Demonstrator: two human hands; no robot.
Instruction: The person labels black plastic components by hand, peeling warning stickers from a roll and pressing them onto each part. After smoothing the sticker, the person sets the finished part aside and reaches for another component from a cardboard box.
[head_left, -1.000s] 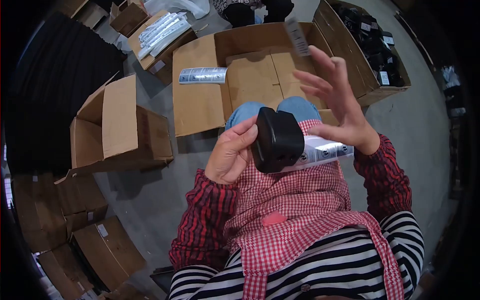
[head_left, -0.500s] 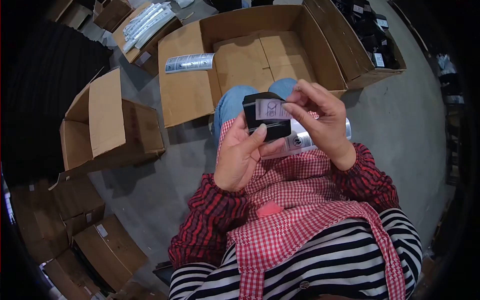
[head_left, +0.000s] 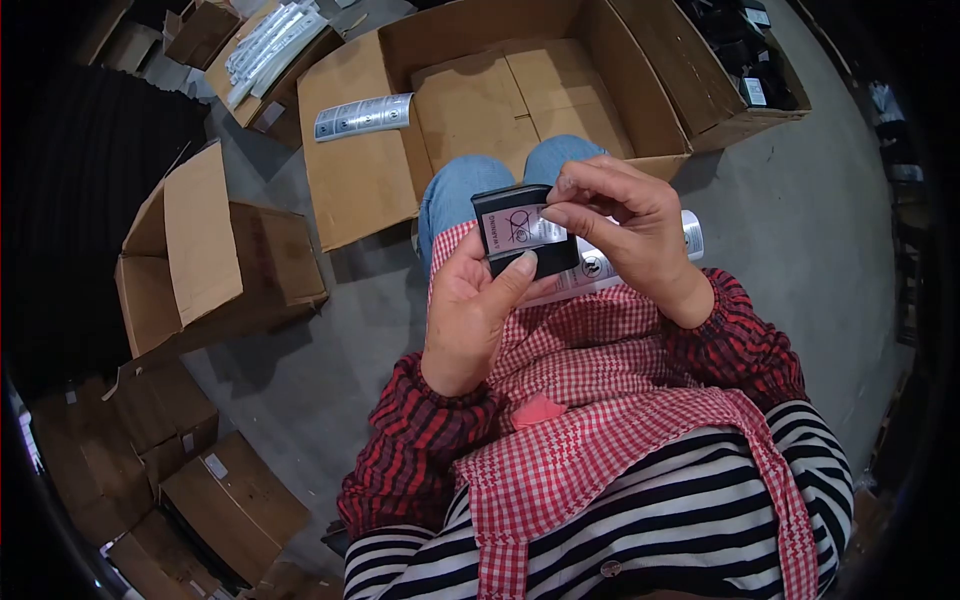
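My left hand [head_left: 470,312] is closed around a flat black piece [head_left: 556,262], its thumb on the front face. What kind of piece it is I cannot make out. A silvery warning label [head_left: 512,230] with a crossed-out figure lies over that face. At the label's right edge, the thumb and fingers of my right hand [head_left: 630,225] are pinched together on it. A sheet of similar silver labels [head_left: 592,268] rests on my lap behind the hands, partly hidden by them.
A large open cardboard box [head_left: 470,100] stands in front of my knees, another label strip [head_left: 362,118] on its flap. A carton of black packaged items [head_left: 745,60] is at the upper right. Left are an open box [head_left: 270,255] and a carton topped with silver strips [head_left: 272,50].
The black piece has tilted, and the label now faces the camera more squarely, its print easier to see. Both hands keep their holds. The view has shifted slightly.
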